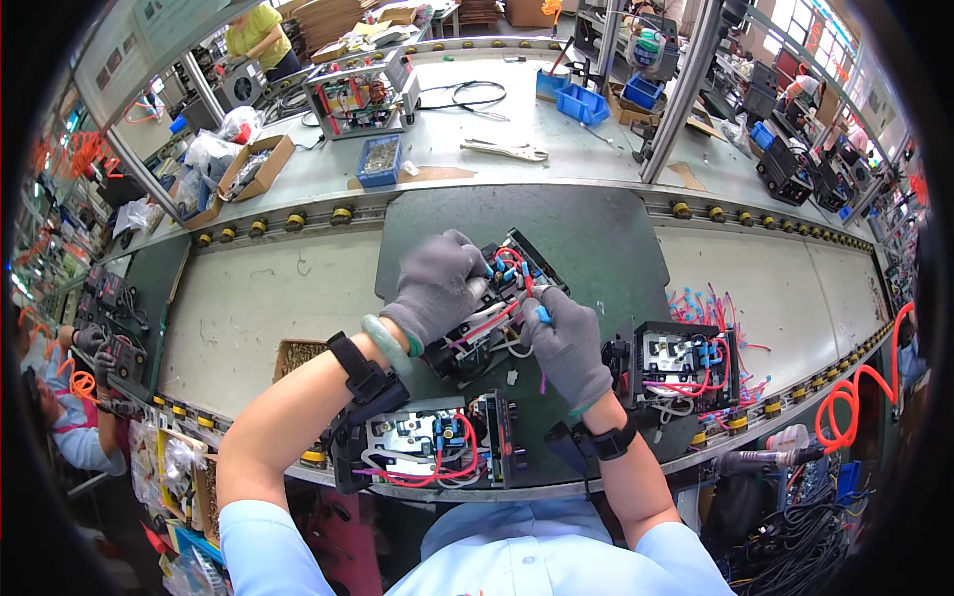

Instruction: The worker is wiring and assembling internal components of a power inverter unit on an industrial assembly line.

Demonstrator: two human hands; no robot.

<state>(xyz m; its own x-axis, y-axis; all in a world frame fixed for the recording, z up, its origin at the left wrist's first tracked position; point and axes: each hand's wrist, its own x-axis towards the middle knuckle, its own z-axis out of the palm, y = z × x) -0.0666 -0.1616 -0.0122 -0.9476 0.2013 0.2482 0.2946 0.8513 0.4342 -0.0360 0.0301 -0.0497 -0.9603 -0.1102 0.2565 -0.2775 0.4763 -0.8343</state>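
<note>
Both my hands wear grey gloves and work at a black electrical unit (532, 260) with an open top, lying tilted on the dark green board (616, 233). My left hand (437, 286) is curled over the unit's left side, fingertips closed by its wires; what they hold is hidden. On the right side, my right hand (568, 346) pinches a red wire (529, 286) among blue terminals (543, 314). A similar unit (427, 445) with red and grey wires sits below my left forearm. Another unit (686, 363) stands right of my right hand.
Loose pink and blue-tipped wires (750, 343) lie behind the right unit. A box of small metal parts (296, 358) is beside my left forearm. Across the roller rail are locking pliers (505, 150), a blue bin (379, 162) and a larger open machine (363, 94). A co-worker (75, 407) sits at left.
</note>
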